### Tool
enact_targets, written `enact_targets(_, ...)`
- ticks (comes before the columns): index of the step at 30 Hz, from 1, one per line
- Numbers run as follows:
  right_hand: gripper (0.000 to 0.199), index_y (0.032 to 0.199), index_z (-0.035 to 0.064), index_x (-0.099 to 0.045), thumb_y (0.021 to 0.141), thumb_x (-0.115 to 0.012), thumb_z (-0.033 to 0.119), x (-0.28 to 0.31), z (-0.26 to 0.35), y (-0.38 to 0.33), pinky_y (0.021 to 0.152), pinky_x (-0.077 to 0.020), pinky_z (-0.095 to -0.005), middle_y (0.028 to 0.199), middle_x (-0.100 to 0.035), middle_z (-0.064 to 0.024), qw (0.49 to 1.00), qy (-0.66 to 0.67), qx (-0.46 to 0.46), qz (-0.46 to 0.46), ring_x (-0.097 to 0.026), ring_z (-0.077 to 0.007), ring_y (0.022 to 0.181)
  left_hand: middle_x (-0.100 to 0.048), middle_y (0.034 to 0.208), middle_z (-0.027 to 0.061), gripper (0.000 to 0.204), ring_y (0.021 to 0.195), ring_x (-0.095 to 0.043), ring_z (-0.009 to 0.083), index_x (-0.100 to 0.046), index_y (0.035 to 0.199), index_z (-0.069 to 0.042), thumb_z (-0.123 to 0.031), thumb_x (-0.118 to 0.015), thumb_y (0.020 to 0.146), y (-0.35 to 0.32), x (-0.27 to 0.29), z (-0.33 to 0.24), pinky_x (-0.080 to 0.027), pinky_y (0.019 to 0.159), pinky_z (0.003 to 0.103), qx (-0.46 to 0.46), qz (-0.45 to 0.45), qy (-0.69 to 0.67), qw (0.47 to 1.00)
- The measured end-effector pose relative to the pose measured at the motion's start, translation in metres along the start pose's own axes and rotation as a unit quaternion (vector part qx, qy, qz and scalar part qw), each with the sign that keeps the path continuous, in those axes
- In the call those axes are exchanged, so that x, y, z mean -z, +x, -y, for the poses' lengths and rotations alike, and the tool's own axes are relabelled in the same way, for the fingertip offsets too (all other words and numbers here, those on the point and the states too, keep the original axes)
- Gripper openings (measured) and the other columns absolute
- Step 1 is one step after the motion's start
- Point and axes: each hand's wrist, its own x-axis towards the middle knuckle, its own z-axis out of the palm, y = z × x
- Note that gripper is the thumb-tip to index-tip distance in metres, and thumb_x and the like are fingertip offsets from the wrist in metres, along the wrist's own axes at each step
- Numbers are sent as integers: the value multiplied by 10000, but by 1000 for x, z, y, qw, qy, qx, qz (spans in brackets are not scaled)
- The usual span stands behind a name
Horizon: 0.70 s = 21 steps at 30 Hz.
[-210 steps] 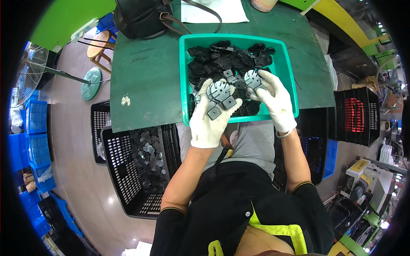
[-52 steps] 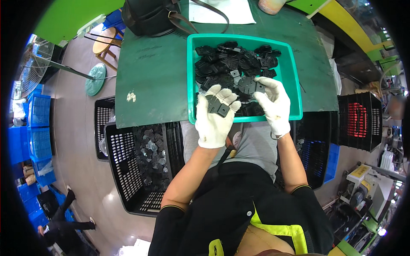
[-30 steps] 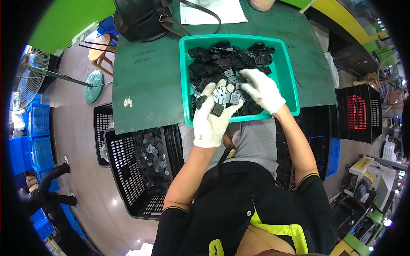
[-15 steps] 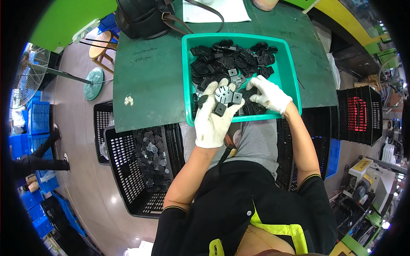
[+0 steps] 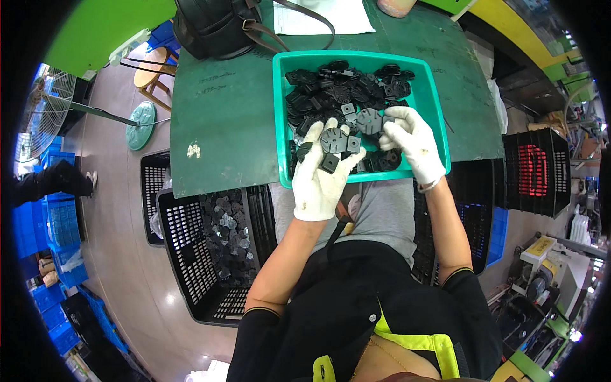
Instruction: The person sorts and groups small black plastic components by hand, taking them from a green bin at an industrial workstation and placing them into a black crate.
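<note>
Both my hands wear white gloves over a teal plastic tray point(image 5: 439, 137) heaped with black plastic parts point(image 5: 315, 95). My left hand point(image 5: 320, 184), palm up, cradles several dark parts, among them a round disc with slots point(image 5: 333, 141) and square tabs with a hole. Between the fingertips of my right hand point(image 5: 412, 141) is another round slotted part point(image 5: 369, 121), dark grey with a tab, lifted above the heap. The two held discs are close together but apart. Fingers partly hide the pieces in my left hand.
The tray rests on a green table point(image 5: 223, 127) with a black bag point(image 5: 213, 28) and white paper point(image 5: 321, 18) at its far side. Below the left edge, a black crate point(image 5: 184, 254) holds more parts. A red-and-black crate point(image 5: 534, 169) stands at right.
My right hand has risen from the heap with a round slotted part in its fingers. My left hand stays nearly still. At the far left, a person's leg has shifted.
</note>
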Motion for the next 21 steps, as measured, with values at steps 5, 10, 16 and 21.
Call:
enact_targets(5, 253, 1027, 12, -604, 826, -679, 147, -40, 0, -23, 631, -487, -249, 854, -609, -79, 982, -149, 116, -17, -614, -113, 733, -423, 1369, 157, 483, 1260, -429, 331, -392, 1332, -53, -238, -568, 922, 2, 2, 4, -410, 978, 583, 5, 12, 5, 1000)
enact_targets(10, 159, 983, 58, -634, 850, -621, 144, -16, -4, 1, 692, -492, -337, 900, -599, -104, 922, -249, 269, -124, -614, -256, 754, -414, 1374, 166, 475, 1293, -393, 349, -392, 1330, -49, -234, -561, 927, 1, 4, 3, -387, 991, 603, 12, 8, -8, 1000)
enact_targets(16, 356, 1076, 89, -597, 773, -686, 253, 22, -30, 33, 823, -476, -410, 995, -565, -124, 836, -517, 173, 58, -569, -318, 953, -455, 1338, 165, 408, 1262, -416, 348, -463, 1274, -67, -225, -563, 911, 3, 0, -1, -362, 995, 629, 2, -9, 2, 1000)
enact_targets(21, 337, 1000, 62, -560, 735, -698, 217, -1, -26, 31, 789, -466, -441, 998, -514, -153, 818, -541, 166, 97, -541, -358, 961, -499, 1330, 108, 393, 1248, -454, 321, -506, 1268, -119, -273, -576, 913, 2, 13, -1, -387, 978, 622, -2, 36, -1, 999)
